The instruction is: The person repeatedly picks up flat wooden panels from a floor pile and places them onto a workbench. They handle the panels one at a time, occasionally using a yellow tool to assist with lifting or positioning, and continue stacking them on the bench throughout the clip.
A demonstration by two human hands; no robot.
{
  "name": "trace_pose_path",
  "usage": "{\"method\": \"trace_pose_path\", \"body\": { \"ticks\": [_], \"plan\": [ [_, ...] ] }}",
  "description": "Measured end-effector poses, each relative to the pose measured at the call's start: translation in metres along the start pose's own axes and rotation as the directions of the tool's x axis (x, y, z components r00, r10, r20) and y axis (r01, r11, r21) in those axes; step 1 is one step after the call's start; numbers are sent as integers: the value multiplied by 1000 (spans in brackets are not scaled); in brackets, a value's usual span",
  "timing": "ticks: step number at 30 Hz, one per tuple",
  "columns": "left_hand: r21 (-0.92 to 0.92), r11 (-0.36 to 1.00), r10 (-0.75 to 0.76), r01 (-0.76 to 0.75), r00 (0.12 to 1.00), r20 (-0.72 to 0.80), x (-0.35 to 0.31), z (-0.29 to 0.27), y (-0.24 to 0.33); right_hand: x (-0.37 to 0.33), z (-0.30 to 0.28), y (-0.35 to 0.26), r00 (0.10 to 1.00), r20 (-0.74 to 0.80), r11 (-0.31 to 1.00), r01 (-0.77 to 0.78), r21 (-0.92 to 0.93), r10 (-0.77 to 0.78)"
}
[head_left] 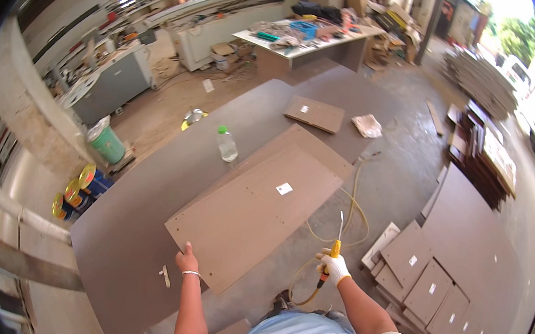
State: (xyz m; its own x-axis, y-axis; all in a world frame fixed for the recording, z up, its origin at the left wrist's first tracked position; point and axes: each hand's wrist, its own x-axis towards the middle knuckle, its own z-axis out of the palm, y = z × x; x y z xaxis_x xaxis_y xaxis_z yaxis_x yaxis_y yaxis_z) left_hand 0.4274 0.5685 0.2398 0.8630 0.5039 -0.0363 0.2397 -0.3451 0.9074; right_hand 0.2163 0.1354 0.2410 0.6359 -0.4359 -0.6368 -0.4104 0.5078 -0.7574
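Observation:
A large brown board (256, 208) with small drilled holes and a white label lies in front of me on a wide brown sheet (133, 244). Its near left edge is pinched by my left hand (187, 262), thumb on top and the other fingers mostly hidden. My right hand (335, 268), in a white glove, is closed around a yellow air blow gun (336, 248) with a thin metal nozzle pointing away from me. From the gun's lower end runs a yellowish hose (297, 300). Under the large board, another brown board (277, 143) shows along the far edge.
A clear bottle with a green cap (226, 144), a small brown board (314, 114) and a crumpled whitish bag (367, 125) rest on the brown sheets. Labelled panels (432, 288) are stacked at right. Paint cans (96, 180) and a green bin (107, 143) stand left; a cluttered table (274, 49) stands farther back.

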Motion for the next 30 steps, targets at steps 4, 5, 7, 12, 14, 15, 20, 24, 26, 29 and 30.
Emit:
{"method": "trace_pose_path", "body": {
  "ticks": [4, 5, 7, 12, 14, 15, 20, 24, 26, 29, 30],
  "plan": [
    [267, 964, -3, -5, 1000, 26, 46, 38, -6, -38, -94, 59, 933, -357, 983, 13, 184, 55],
    [309, 951, -56, 27, 995, 86, 66, 34, -15, -51, -109, 71, 895, -438, 956, 53, 289, 83],
    [393, 916, -165, 82, 969, 183, 96, 28, -23, -78, -141, 91, 818, -556, 910, 112, 400, 144],
    [726, 399, 65, -561, 807, 588, -19, 89, 5, -182, -248, 196, 570, -733, 640, 415, 647, 371],
    [535, 328, 137, -778, 600, 788, -41, 117, -9, -199, -256, 225, 553, -697, 513, 476, 714, 457],
    [475, 299, 120, -828, 527, 842, -68, 134, -9, -212, -262, 241, 534, -680, 446, 514, 733, 502],
    [572, 152, 46, -806, 584, 811, -114, 165, -17, -263, -299, 283, 455, -684, 327, 638, 697, 570],
    [730, 161, -43, -665, 734, 678, -120, 173, -7, -322, -368, 290, 414, -768, 320, 734, 599, 488],
    [815, 159, -81, -558, 815, 574, -147, 182, -2, -362, -417, 294, 406, -808, 317, 770, 554, 427],
    [791, 234, -66, -564, 803, 592, -201, 199, -10, -407, -495, 301, 426, -834, 368, 756, 541, 350],
    [704, 290, -37, -649, 727, 686, -203, 208, -30, -407, -519, 298, 447, -834, 413, 726, 549, 323]
  ]
}}
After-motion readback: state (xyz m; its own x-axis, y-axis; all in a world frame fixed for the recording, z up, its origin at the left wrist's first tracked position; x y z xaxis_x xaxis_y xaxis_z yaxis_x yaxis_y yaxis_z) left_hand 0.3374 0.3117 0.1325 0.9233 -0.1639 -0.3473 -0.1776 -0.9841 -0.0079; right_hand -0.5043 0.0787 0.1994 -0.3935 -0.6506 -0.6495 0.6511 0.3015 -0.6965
